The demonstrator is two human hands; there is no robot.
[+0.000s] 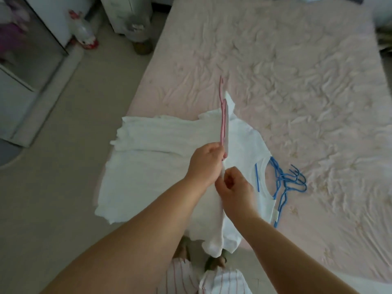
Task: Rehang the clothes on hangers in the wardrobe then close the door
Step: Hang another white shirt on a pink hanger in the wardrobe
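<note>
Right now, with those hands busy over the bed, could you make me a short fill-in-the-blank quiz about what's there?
1. The left hand holds a hanger coloured ____.
2. The right hand pinches a white ____.
3. The hangers lying on the bed are coloured ____.

Missing words: pink; shirt; blue

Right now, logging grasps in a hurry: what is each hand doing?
Left hand: grips the pink hanger.
Right hand: pinches the white garment being fitted on that hanger.
</note>
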